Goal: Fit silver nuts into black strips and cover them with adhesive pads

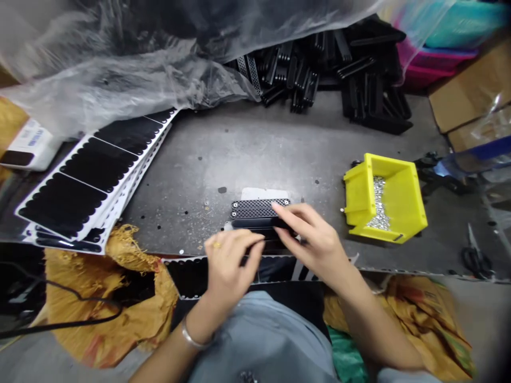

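Note:
A black part with a mesh-patterned face and round holes at its ends (255, 208) lies near the table's front edge. Just below it is a smooth black strip (247, 224). My right hand (313, 234) is at their right end, its index fingertip on the mesh and its thumb by the strip's lower side. In front of the parts is my left hand (229, 263), with thumb and index tips pinched together. Whatever they pinch is too small or dark to make out. A sheet of black stickers (191, 279) lies below the hands at the table edge.
A yellow bin (415, 207) of small metal pieces stands right, with scissors (475, 255) beyond. Stacked sticker sheets (96, 165) lie left. At the back are piled black parts (371, 96) and plastic sheeting (179, 80). A yellow sack (75, 308) hangs below left.

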`<move>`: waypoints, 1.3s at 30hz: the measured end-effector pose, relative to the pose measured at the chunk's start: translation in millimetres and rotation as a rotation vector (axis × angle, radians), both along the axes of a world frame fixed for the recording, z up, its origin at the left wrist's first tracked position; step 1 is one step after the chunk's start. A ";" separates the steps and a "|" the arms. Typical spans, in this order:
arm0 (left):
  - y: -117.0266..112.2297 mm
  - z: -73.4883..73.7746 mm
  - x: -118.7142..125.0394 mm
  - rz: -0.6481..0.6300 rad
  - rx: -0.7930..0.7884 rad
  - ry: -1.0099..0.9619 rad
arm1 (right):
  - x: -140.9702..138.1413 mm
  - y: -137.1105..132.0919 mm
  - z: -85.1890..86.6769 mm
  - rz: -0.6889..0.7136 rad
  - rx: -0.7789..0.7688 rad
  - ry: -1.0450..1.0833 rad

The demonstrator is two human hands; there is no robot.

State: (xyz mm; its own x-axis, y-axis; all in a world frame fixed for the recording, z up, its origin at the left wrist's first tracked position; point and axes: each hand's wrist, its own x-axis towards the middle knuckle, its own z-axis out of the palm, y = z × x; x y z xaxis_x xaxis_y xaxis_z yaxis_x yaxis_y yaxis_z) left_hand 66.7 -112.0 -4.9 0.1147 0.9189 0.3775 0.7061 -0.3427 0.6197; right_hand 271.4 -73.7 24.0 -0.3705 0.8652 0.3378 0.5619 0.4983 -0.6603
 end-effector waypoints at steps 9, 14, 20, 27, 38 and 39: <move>50.1 -8.1 -54.6 0.107 -0.403 -0.127 | -49.6 47.8 -27.3 0.217 0.118 -0.116; 54.5 -8.4 -48.3 0.115 -0.448 -0.183 | -52.9 47.1 -28.6 0.197 0.092 -0.107; 60.4 -9.9 -50.3 0.121 -0.511 -0.180 | -43.5 44.5 -23.6 0.172 0.109 -0.175; 61.9 -12.6 -51.2 0.118 -0.495 -0.188 | 14.2 37.0 -11.7 -0.029 -0.260 0.032; 61.0 -9.3 -54.2 0.105 -0.385 -0.125 | 23.2 26.4 -11.5 -0.077 -0.093 0.009; 56.2 -5.0 -51.7 0.121 -0.313 -0.106 | 29.7 16.8 -6.9 -0.130 -0.062 -0.010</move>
